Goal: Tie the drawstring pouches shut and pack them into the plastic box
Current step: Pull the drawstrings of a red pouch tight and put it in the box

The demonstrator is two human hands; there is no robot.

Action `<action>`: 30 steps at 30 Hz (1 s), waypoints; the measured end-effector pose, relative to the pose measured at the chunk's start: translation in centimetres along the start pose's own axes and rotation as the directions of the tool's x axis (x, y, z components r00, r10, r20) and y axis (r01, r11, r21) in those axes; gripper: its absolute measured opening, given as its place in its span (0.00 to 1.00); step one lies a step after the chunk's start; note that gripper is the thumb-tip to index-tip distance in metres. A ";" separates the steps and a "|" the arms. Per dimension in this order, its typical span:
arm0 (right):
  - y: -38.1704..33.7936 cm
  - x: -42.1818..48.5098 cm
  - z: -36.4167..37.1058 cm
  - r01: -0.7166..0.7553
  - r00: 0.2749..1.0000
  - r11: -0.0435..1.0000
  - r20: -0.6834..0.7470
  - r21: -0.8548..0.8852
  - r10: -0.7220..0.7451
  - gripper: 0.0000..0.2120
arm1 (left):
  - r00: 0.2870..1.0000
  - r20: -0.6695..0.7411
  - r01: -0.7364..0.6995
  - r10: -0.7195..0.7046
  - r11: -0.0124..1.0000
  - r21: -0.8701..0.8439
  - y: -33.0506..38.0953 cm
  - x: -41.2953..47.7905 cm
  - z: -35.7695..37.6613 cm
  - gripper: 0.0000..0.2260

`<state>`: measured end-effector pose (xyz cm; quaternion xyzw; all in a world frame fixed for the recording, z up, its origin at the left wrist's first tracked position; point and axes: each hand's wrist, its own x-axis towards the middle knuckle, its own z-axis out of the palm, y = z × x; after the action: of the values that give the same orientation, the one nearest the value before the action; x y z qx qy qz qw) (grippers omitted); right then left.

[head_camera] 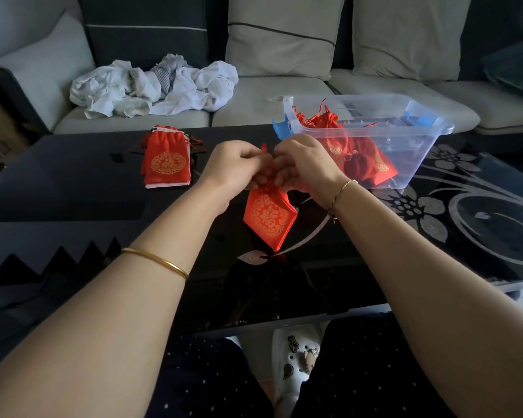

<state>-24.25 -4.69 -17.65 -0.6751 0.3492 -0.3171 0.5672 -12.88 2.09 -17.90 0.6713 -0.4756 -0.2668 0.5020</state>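
Over the black table (73, 182) my left hand (233, 167) and right hand (307, 164) both pinch the drawstring on a red pouch (269, 218), plastic box (405, 146) just beside.

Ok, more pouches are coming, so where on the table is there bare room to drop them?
Bare table lies left of the pouch stack and on the flowered patch nearer than the plastic box. Crowded: the middle, where left hand and right hand work the held pouch.

Pouch (269, 220): red cloth, faint sheen, gold print.
Box (420, 152): clear smooth plastic, glossy; blue plastic clips (280, 129).
Table (73, 188): black glass, mirror-glossy.
Sofa (284, 95): matt woven cloth.
Bangle (156, 260): polished yellow metal.
Rags (151, 86): soft matt cloth.
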 end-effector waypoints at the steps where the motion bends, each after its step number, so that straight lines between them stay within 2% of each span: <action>1: 0.0 -0.1 -0.1 0.016 1.000 1.000 0.001 -0.013 -0.016 0.05 | 1.000 -0.012 0.006 -0.006 1.000 -0.009 -0.1 0.1 -0.1 0.06; 5: 0.4 -0.2 -0.4 0.166 0.986 0.968 0.026 -0.187 -0.164 0.04 | 0.996 -0.069 0.051 -0.055 0.996 -0.069 -0.3 0.3 -0.1 0.05; 8: 0.8 -0.1 -0.1 0.296 0.950 0.870 0.030 -0.395 -0.310 0.07 | 0.989 -0.108 0.090 -0.103 0.989 -0.119 -0.3 0.4 -0.1 0.04; 10: 0.9 0.0 0.0 0.353 0.924 0.814 0.033 -0.462 -0.382 0.07 | 0.986 -0.106 0.111 -0.126 0.984 -0.138 -0.2 0.4 -0.1 0.05; 19: 0.5 0.1 0.9 0.424 0.852 0.624 0.055 -0.656 -0.522 0.06 | 0.978 -0.141 0.120 -0.156 0.964 -0.235 0.3 0.3 -0.3 0.07; 23: 0.3 0.1 1.2 0.419 0.853 0.554 0.103 -0.720 -0.512 0.07 | 0.971 -0.171 0.123 -0.166 0.964 -0.237 0.4 0.3 -0.5 0.08; 25: 0.4 0.1 1.3 0.373 0.874 0.591 0.057 -0.715 -0.483 0.07 | 0.963 -0.223 0.105 -0.149 0.975 -0.196 0.3 0.5 -0.5 0.06; 26: 0.5 0.1 1.3 0.327 0.898 0.662 0.003 -0.674 -0.440 0.07 | 0.956 -0.259 0.091 -0.138 0.979 -0.185 0.3 0.5 -0.7 0.05; 28: 0.7 0.3 0.9 0.178 0.962 0.866 -0.103 -0.467 -0.253 0.06 | 0.942 -0.320 0.050 -0.100 0.986 -0.160 0.1 0.8 -1.2 0.09; 30: 0.9 0.4 0.2 -0.009 0.990 0.982 -0.138 -0.190 -0.017 0.06 | 0.950 -0.310 -0.032 0.015 0.998 -0.049 0.2 0.7 -1.6 0.09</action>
<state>-23.97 -4.99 -18.59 -0.7032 0.4151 -0.3296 0.4739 -11.36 2.11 -17.10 0.6855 -0.3916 -0.1647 0.5912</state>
